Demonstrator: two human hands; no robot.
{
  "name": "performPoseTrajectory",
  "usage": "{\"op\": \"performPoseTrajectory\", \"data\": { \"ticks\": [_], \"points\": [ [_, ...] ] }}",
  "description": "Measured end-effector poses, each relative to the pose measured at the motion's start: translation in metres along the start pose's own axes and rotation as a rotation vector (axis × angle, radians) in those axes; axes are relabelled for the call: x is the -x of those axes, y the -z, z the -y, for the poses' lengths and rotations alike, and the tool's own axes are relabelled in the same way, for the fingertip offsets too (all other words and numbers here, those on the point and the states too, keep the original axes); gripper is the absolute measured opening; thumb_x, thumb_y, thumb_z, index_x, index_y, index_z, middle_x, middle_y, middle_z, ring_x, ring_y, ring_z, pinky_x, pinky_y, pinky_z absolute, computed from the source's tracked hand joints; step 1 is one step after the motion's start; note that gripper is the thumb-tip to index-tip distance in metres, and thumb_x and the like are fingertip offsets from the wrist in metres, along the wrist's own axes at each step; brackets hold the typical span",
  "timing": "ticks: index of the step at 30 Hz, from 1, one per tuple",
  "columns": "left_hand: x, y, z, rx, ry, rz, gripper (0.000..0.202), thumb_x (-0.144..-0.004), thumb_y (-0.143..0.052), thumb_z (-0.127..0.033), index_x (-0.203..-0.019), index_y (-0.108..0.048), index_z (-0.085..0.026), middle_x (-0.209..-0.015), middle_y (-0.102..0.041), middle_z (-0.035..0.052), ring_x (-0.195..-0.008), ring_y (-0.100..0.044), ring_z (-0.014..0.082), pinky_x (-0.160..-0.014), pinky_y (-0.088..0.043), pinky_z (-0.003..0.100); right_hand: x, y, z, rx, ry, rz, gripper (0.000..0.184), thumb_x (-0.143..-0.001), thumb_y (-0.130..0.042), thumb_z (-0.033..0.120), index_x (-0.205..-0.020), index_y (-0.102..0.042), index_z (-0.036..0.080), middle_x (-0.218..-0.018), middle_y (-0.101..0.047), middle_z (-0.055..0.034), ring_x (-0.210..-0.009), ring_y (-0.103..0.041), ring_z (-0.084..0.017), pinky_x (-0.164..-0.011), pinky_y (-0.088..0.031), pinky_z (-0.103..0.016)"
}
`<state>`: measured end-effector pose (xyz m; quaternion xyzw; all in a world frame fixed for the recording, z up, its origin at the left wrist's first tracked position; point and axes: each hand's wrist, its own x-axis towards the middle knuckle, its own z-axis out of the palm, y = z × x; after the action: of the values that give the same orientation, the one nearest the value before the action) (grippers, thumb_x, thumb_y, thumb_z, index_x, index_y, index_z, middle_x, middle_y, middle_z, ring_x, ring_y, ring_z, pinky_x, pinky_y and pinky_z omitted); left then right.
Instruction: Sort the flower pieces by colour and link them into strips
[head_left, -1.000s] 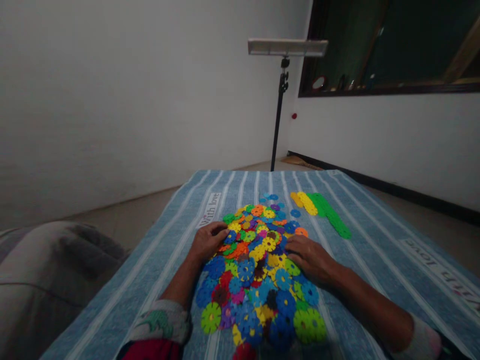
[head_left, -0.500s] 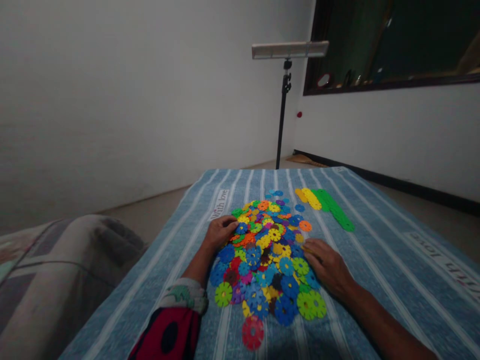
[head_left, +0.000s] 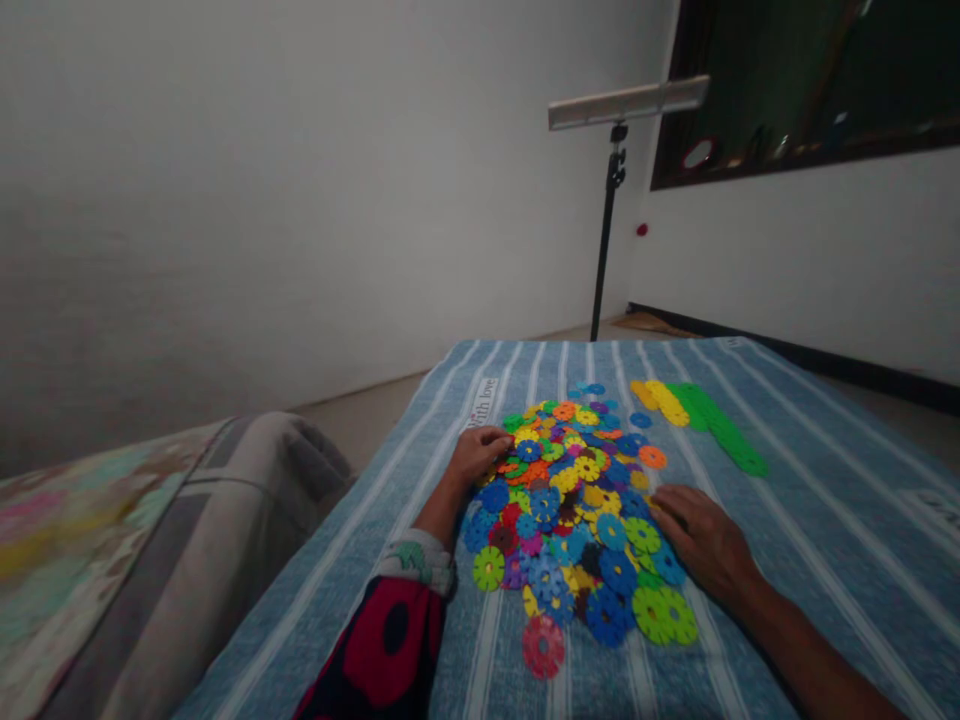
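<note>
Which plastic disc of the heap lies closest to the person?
The red disc on the striped cloth, sticking out below the heap; every other disc lies farther away.

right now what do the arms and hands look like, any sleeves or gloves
The left hand and right hand are bare, no gloves, no watch visible. The left sleeve is red with black spots, ending in a pale cuff with a green print. The right forearm is unsleeved to the picture's edge.
</note>
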<state>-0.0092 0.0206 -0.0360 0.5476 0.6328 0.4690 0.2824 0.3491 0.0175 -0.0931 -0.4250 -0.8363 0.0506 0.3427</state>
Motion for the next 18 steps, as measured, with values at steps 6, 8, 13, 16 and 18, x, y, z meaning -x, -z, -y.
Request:
{"op": "performPoseTrajectory", "data": {
  "ticks": [6, 8, 13, 16, 18],
  "points": [
    [-0.0047, -0.0001, 0.0066, -0.010, 0.032, 0.060, 0.029, -0.059, -0.068, -0.040, -0.072, -0.072, -0.015, -0.061, -0.069, 0.0019, -0.058, -0.060, 0.0162, -0.057, -0.045, 0.028, -0.0001, 0.0023, -0.0024, -0.009, -0.013, 0.027, 0.026, -0.092, -0.047, 0.036, -0.093, -0.069, 0.022, -0.101, -0.070, -0.0069, -0.097, -0.062, -0.023, -0.086, -0.049, -0.036],
    [-0.0063, -0.0005, 0.0072, -0.021, 0.031, 0.075, 0.029, -0.058, -0.069, -0.039, -0.072, -0.073, -0.015, -0.063, -0.069, 0.0016, -0.060, -0.060, 0.0159, -0.059, -0.045, 0.028, -0.0005, 0.0036, -0.0027, -0.011, -0.012, 0.038, 0.026, -0.092, -0.047, 0.036, -0.093, -0.069, 0.022, -0.101, -0.070, -0.0071, -0.098, -0.062, -0.023, -0.086, -0.048, -0.036],
    [-0.0071, -0.0014, 0.0060, -0.050, 0.033, 0.091, 0.028, -0.057, -0.071, -0.038, -0.072, -0.073, -0.015, -0.063, -0.068, 0.0011, -0.062, -0.059, 0.0159, -0.059, -0.043, 0.027, -0.0008, 0.0054, -0.0047, -0.020, 0.000, 0.060, 0.028, -0.092, -0.046, 0.037, -0.091, -0.069, 0.022, -0.102, -0.069, -0.0074, -0.099, -0.061, -0.023, -0.086, -0.048, -0.036],
    [-0.0041, -0.0030, 0.0036, -0.035, 0.041, 0.101, 0.029, -0.058, -0.071, -0.038, -0.075, -0.073, -0.014, -0.061, -0.067, 0.0008, -0.061, -0.058, 0.0152, -0.057, -0.042, 0.027, -0.0010, 0.0061, -0.0044, -0.028, -0.015, 0.062, 0.028, -0.092, -0.046, 0.037, -0.091, -0.069, 0.022, -0.101, -0.069, -0.0070, -0.098, -0.061, -0.023, -0.087, -0.047, -0.037],
    [-0.0012, -0.0046, 0.0017, -0.010, 0.050, 0.112, 0.029, -0.060, -0.071, -0.038, -0.077, -0.073, -0.014, -0.061, -0.067, 0.0009, -0.059, -0.057, 0.0143, -0.056, -0.043, 0.026, -0.0012, 0.0065, -0.0036, -0.036, -0.025, 0.062, 0.028, -0.091, -0.046, 0.038, -0.091, -0.069, 0.022, -0.101, -0.069, -0.0068, -0.097, -0.062, -0.023, -0.086, -0.047, -0.037]
  ]
}}
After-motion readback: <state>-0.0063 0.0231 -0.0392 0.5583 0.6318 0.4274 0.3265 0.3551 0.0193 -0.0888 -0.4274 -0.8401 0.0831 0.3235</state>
